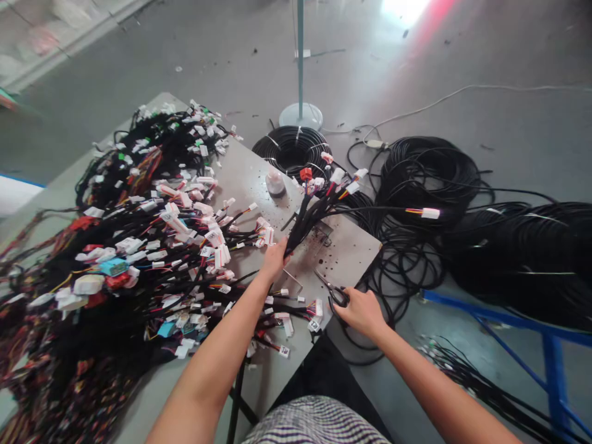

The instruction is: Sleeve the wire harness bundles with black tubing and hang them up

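My left hand point(275, 259) is wrapped around a black wire bundle point(305, 216) above the right-hand end of the table point(240, 163), connectors fanning away from me. My right hand point(363, 313) grips the handles of the scissors point(332, 287), their tips apart from the bundle. I judge the step in hand to be sorting out this bundle; the next move calls for a steady left grip and blades clear of the wires. Whether the whitish round object point(275, 182) is a container, I can't tell.
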A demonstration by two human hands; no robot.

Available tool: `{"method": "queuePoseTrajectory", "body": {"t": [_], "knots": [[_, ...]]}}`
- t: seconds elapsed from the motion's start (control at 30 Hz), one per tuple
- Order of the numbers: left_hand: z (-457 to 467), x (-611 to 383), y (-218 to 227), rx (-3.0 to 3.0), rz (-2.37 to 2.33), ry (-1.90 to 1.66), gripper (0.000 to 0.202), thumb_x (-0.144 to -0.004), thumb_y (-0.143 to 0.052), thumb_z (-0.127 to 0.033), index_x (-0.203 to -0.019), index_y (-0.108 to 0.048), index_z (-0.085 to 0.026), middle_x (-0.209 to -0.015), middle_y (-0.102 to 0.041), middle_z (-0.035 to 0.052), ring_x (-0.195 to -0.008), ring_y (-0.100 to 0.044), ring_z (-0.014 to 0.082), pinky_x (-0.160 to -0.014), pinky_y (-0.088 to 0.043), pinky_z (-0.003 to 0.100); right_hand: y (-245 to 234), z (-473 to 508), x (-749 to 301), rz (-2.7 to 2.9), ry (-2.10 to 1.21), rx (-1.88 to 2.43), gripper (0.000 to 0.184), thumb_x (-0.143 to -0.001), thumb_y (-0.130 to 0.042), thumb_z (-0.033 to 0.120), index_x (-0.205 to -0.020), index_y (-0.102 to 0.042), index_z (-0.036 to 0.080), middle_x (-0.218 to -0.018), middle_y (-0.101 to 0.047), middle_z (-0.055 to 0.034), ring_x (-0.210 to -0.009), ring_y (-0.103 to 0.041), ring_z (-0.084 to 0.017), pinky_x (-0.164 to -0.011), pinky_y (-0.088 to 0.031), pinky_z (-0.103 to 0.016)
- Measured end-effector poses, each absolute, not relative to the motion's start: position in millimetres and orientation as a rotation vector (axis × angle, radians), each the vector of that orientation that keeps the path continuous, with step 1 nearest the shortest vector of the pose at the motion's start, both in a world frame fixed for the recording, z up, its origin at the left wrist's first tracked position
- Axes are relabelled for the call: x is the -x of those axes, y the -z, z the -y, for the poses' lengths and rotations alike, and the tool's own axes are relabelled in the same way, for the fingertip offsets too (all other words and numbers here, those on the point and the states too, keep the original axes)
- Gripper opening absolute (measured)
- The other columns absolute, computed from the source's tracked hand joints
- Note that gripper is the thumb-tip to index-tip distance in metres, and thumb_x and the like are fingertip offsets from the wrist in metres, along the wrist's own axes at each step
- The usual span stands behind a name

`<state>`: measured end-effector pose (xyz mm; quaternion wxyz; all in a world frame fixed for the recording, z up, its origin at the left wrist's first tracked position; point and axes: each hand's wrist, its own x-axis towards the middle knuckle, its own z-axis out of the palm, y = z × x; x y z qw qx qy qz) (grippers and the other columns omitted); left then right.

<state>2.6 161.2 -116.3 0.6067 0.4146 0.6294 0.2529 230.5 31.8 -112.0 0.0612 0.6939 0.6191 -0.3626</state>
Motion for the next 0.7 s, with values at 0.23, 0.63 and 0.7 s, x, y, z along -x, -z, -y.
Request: {"method": "queuePoseTrajectory", "body": {"t": [0.23, 0.63, 0.7], "knots": [[-161.2, 13.4, 113.9, -0.912, -1.274, -0.638, 0.069, -0.080, -0.034, -0.080, -0.066, -0.055, -0.016, -0.038, -0.030, -0.0062, -0.037, -0.026, 0.0075, -0.043, -0.022, 0.023, 97.9, -94.7, -204.2, -1.214, 2.645, -1.662, 0.077, -0.063, -0.052, 0.089, -0.080, -0.056, 0.014, -0.057, -0.050, 0.0011, -0.046, -0.046, -0.009, -0.048, -0.037, -0.022], [-164.0, 11.3, 102.4, -1.028, -1.277, -0.661, 0.065, -0.073, -0.048, -0.079, -0.069, -0.055, -0.015, -0.048, -0.045, -0.0017, -0.041, -0.033, 0.0077, -0.044, -0.024, 0.023, 92.6, -139.1, -204.6, -1.473, 2.040, -1.746, 0.050, -0.071, -0.068, 0.061, -0.056, -0.054, 0.015, -0.045, -0.048, -0.0021, -0.042, -0.046, -0.013, -0.041, -0.038, -0.024], [-154.3, 8.1, 88.9, -1.152, -1.263, -0.620, 0.058, -0.076, -0.051, -0.072, -0.071, -0.056, -0.014, -0.054, -0.051, -0.0009, -0.046, -0.037, 0.0083, -0.047, -0.028, 0.022, 91.4, -127.0, -212.9, -1.661, 1.625, -1.791, 0.042, -0.071, -0.070, 0.051, -0.053, -0.055, 0.015, -0.053, -0.055, -0.0061, -0.055, -0.056, -0.017, -0.053, -0.045, -0.026]]}}
